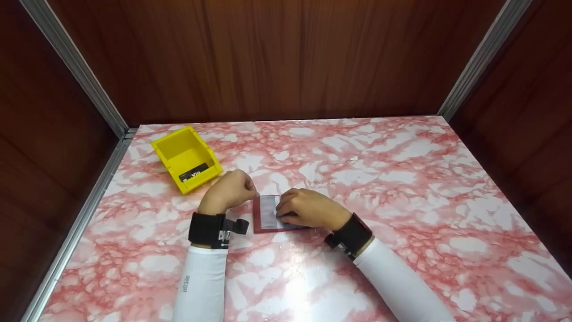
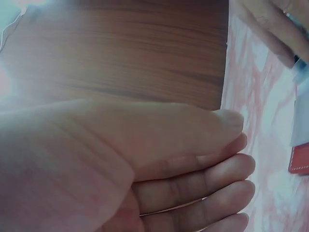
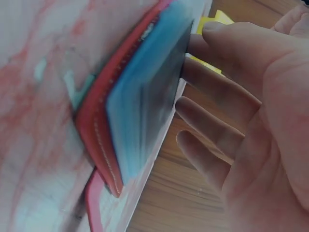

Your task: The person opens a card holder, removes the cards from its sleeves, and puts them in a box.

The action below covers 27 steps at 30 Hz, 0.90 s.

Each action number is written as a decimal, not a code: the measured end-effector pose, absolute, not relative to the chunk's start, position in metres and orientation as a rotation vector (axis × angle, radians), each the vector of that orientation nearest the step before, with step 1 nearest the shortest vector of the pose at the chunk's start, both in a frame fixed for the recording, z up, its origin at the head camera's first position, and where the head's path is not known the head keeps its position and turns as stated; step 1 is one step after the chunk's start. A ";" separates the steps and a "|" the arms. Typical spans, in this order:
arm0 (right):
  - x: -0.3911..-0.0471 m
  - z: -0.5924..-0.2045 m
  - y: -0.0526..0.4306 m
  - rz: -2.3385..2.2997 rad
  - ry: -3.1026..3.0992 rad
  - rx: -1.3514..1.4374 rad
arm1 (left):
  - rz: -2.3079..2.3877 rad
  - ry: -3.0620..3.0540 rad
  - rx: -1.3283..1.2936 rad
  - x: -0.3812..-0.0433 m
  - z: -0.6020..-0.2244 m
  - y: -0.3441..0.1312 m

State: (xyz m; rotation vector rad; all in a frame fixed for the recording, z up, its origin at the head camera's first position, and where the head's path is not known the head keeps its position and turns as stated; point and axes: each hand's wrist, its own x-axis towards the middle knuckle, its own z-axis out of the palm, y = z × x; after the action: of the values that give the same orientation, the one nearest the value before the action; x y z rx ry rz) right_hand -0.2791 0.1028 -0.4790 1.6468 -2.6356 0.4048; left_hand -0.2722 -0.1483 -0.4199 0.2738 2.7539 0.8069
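Observation:
A red stitched card holder (image 1: 257, 219) lies opened on the table, its clear plastic sleeves (image 3: 130, 121) facing up. My right hand (image 1: 308, 208) is over its right part. In the right wrist view, the fingertips (image 3: 182, 104) of that hand are right at the edge of a dark sleeve, with the fingers slightly bent and spread. My left hand (image 1: 230, 190) hovers near the holder's left edge, fingers loosely curled and nothing in them. In the left wrist view, the holder's red corner (image 2: 300, 162) shows beyond those fingertips. The right hand hides much of the holder in the head view.
A yellow bin (image 1: 163, 167) stands at the back left, with a black white-lettered item (image 1: 193, 171) inside. A pink strap (image 3: 94, 198) shows by the holder's edge. Wood-grain panels (image 1: 286, 62) enclose the red-and-white marbled table (image 1: 402, 188) at the back and both sides.

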 end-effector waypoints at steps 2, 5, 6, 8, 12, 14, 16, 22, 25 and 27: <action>-0.280 -0.476 0.105 0.417 -2.687 1.631 | 0.807 2.720 0.291 -0.273 -0.421 -0.143; -0.281 -0.469 0.112 0.439 -2.770 1.576 | 0.802 2.685 0.315 -0.274 -0.423 -0.134; -0.282 -0.466 0.115 0.453 -2.788 1.556 | 0.800 2.677 0.322 -0.274 -0.425 -0.132; -0.284 -0.460 0.123 0.481 -2.816 1.497 | 0.785 2.666 0.338 -0.274 -0.427 -0.128; -0.289 -0.451 0.137 0.555 -2.869 1.348 | 0.768 2.641 0.354 -0.274 -0.432 -0.122; -0.290 -0.449 0.142 0.581 -2.908 1.252 | 0.760 2.631 0.361 -0.275 -0.435 -0.120; -0.290 -0.448 0.144 0.583 -2.945 1.171 | 0.746 2.625 0.364 -0.275 -0.438 -0.118; -0.287 -0.450 0.141 0.523 -2.986 1.085 | 0.715 2.607 0.368 -0.275 -0.442 -0.113; -0.287 -0.453 0.138 0.483 -2.993 1.083 | 0.717 2.599 0.373 -0.274 -0.442 -0.110; -0.287 -0.454 0.136 0.461 -2.999 1.079 | 0.720 2.595 0.372 -0.274 -0.443 -0.109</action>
State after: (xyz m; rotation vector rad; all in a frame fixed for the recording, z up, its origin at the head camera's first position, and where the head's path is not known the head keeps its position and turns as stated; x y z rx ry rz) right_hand -0.2870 0.1360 -0.4540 1.0792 -2.9985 0.4608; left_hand -0.2742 -0.1087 -0.4427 0.3718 2.5954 0.7197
